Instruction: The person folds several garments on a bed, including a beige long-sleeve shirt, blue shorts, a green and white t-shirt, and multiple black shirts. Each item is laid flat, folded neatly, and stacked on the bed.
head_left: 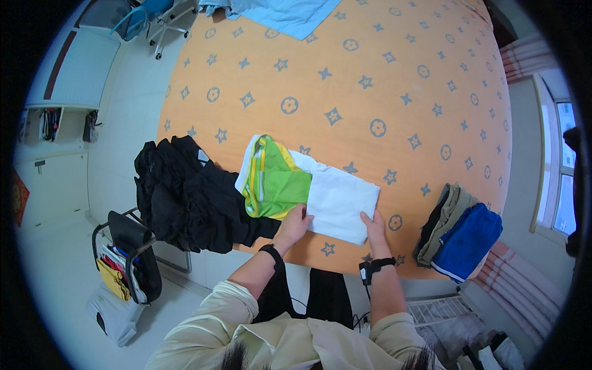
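A folded garment (342, 203), white on the right and green with yellow and white stripes on the left, lies flat near the bed's front edge. At its lower edge, where green meets white, my left hand (294, 226) is closed on the cloth with the thumb on the white part. My right hand (374, 230) pinches the lower right corner, thumb on top and fingers mostly hidden. Against the garment's left side rests a heap of black clothes (185, 197). Both wrists wear black straps.
The bed (382, 80) has an orange patterned sheet. Folded clothes, with blue shorts (468, 240) outermost, lie at the front right corner. Light blue cloth (290, 15) lies at the far edge. A black chair (132, 253) holding clothes stands at left, near a grey bag (117, 317).
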`<state>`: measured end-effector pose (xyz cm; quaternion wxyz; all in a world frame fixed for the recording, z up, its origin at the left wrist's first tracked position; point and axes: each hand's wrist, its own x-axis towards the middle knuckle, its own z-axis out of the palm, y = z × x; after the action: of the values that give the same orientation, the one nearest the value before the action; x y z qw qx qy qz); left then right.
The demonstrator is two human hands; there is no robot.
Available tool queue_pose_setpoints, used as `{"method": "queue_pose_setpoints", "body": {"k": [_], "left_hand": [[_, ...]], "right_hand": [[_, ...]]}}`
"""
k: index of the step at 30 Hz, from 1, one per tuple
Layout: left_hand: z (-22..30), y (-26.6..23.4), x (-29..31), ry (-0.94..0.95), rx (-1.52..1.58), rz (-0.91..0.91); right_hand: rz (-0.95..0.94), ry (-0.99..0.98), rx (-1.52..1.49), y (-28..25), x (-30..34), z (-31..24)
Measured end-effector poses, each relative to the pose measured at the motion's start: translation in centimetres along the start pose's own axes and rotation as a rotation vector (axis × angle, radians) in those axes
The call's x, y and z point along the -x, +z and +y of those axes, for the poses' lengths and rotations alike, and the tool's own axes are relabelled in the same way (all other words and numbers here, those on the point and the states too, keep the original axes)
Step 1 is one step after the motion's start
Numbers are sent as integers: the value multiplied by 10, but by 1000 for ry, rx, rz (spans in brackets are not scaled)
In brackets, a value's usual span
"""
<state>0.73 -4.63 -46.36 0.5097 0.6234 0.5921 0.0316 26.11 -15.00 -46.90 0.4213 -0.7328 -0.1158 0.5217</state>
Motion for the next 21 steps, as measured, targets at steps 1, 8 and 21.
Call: {"method": "queue_pose_setpoints", "body": {"k": [1, 8, 21], "left_hand": [[7, 3, -3, 10, 29, -1], [50, 34, -22, 350, -77, 93], [43, 3, -16, 144, -149, -12]], "right_hand": [[4, -6, -20, -4, 1, 0], [123, 80, 90, -43, 0, 61], [99, -92, 192, -54, 4, 14]]}}
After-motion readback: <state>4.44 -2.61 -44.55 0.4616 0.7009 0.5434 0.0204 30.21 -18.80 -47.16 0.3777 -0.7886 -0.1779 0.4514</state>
